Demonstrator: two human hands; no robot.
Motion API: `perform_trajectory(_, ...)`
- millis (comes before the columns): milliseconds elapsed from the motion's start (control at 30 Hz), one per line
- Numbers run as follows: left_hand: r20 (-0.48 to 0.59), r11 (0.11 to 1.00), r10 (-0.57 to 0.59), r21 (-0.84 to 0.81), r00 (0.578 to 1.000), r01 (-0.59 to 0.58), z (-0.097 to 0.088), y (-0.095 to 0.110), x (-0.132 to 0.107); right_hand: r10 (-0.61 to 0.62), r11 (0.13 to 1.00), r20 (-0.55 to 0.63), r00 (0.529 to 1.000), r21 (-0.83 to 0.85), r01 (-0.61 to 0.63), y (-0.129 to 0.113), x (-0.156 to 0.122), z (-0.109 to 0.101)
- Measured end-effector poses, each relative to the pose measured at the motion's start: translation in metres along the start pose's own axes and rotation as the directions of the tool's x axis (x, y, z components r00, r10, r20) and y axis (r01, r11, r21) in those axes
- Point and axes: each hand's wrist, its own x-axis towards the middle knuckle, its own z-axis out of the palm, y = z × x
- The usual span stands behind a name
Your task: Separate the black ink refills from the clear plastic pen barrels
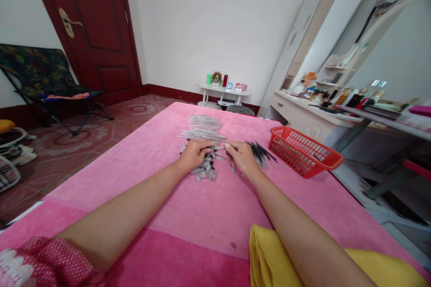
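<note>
Pink cloth [215, 210], tubes [204, 134], tiled floor [141, 110]

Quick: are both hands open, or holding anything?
Left hand: curled beside a clear tube; grip unclear.
Right hand: curled, thumb near the tube's end; grip unclear.

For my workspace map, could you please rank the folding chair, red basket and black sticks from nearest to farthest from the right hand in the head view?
1. Black sticks: just right of the right hand.
2. Red basket: farther right.
3. Folding chair: far left, near the door.
</note>
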Motion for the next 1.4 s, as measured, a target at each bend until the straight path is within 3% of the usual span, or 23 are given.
perform_trajectory(200,-0.072,0.993,-0.104,-0.061,0.992,0.1,-0.002,0.0,0.001,0.026,0.995,0.029,0.999,0.1,-0.029,-0.003,-0.002,0.003)
perform_trajectory(467,-0.272,0.947,-0.234,-0.282,0.933,0.155,-0.01,0.009,0.003,0.003,1.0,0.07,0.998,0.023,-0.004,0.004,-0.002,0.006)
perform_trajectory(733,-0.276,0.945,-0.233,-0.289,0.932,0.151,-0.013,0.017,0.005,-0.09,0.983,0.14,0.986,-0.146,0.11,0.002,-0.002,0.011)
perform_trajectory(967,-0.305,0.831,-0.366,-0.533,0.879,0.161,-0.008,0.008,0.007,-0.174,0.982,0.399,0.9,0.003,0.188,-0.006,-0.008,0.014)
perform_trajectory(1400,-0.205,0.648,-0.524,-0.725,0.827,0.232,-0.008,0.003,0.008,-0.173,0.98,0.541,0.823,0.008,0.2,-0.02,-0.009,0.003)
